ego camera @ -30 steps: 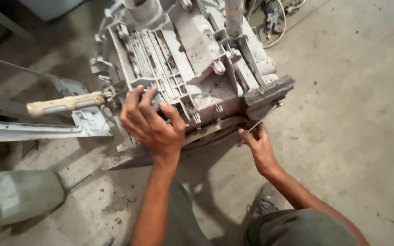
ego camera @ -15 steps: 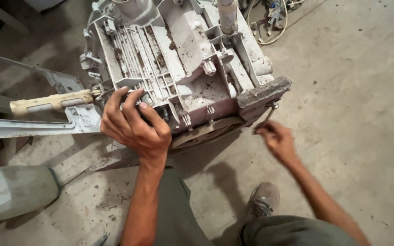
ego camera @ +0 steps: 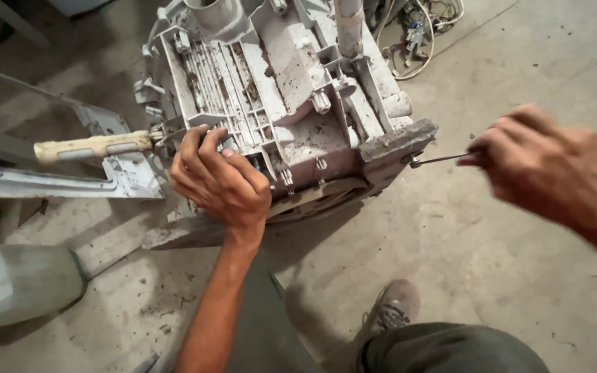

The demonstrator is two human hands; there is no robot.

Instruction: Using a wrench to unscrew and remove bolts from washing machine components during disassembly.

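A grey plastic housing [ego camera: 278, 103], ribbed and grimy, is seen lying on the concrete floor [ego camera: 519, 276] at about 12 o'clock from the wearer, with a thick slab edge [ego camera: 399, 141] at its near right corner. It is judged to be bulky and fairly heavy, stiff in the main walls but brittle at the thin ribs and clips; the dusty surface is likely to give little grip. A hold is best taken on the thick rim or a solid wall, not on the fine ribs.

The left hand [ego camera: 219, 183] is pressed on the near edge of the housing at about 11 o'clock, the fingers [ego camera: 195, 141] curled and narrowly spread over the rim, which is gripped. Just beside it, at 9 o'clock, a cream tool handle [ego camera: 95, 146] is seen lodged against the housing's left side; it is not held.

The right hand [ego camera: 547, 169] is blurred at 3 o'clock, its fingers closed tightly round a thin metal tool [ego camera: 437, 159], whose tip touches the slab edge. Loose wires [ego camera: 416, 34] lie beyond the housing at 1 o'clock, a pale plastic jug [ego camera: 22, 283] at 8 o'clock, a shoe [ego camera: 395, 311] at 6 o'clock.
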